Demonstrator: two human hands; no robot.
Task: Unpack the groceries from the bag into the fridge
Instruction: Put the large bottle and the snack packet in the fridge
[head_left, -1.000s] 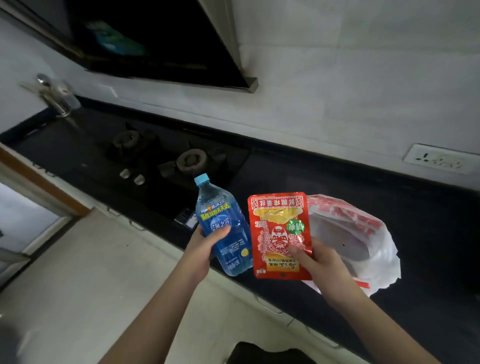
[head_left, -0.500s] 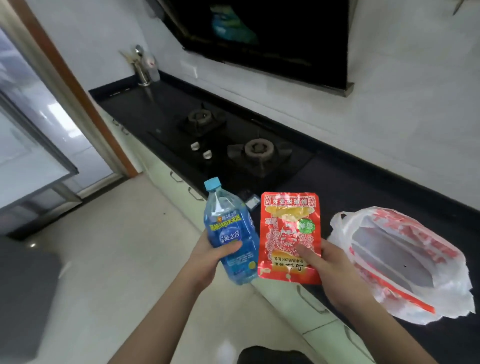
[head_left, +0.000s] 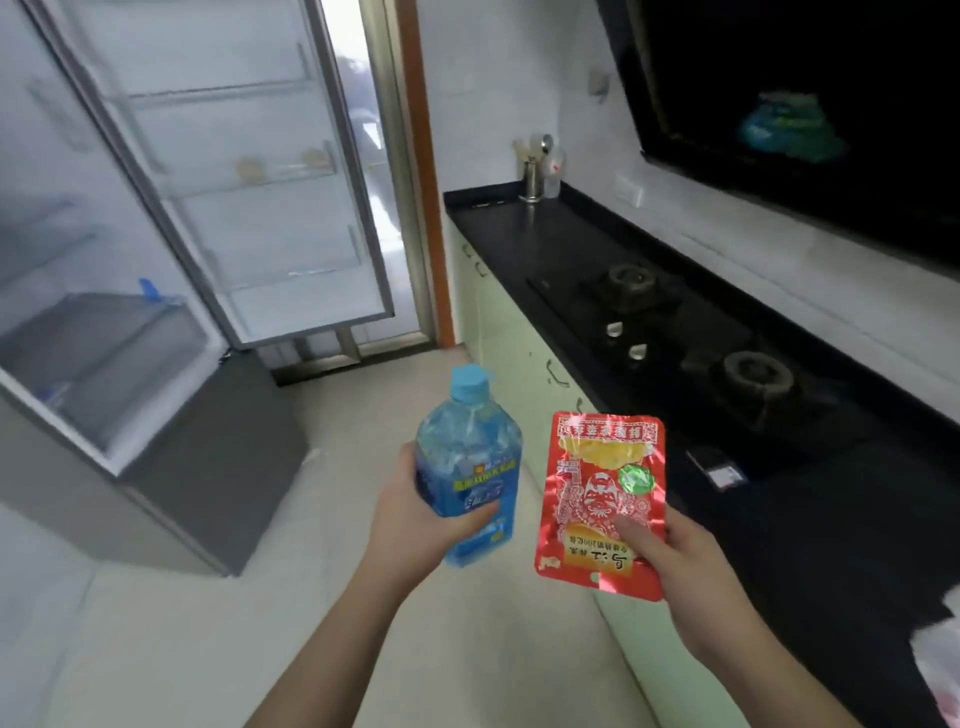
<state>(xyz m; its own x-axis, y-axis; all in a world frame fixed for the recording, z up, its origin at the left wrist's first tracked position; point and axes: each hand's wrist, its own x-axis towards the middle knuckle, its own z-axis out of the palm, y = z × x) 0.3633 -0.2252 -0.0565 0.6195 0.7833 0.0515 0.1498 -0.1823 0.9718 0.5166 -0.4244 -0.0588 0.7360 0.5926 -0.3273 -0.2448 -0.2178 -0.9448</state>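
The left hand is wrapped around the lower body of a blue water bottle, held upright with its cap on, and the right hand pinches the lower corner of a flat red snack packet, thumb on its front. Both are carried in the air above the floor, between the counter and the open fridge to the left, whose door stands wide with mostly bare racks. The step in hand looks like the carry to the fridge. To do it well, set one item down at a time: the bottle probably suits a door rack, standing; the packet can lie flat on a shelf. The bag shows only at the right edge, on the counter.
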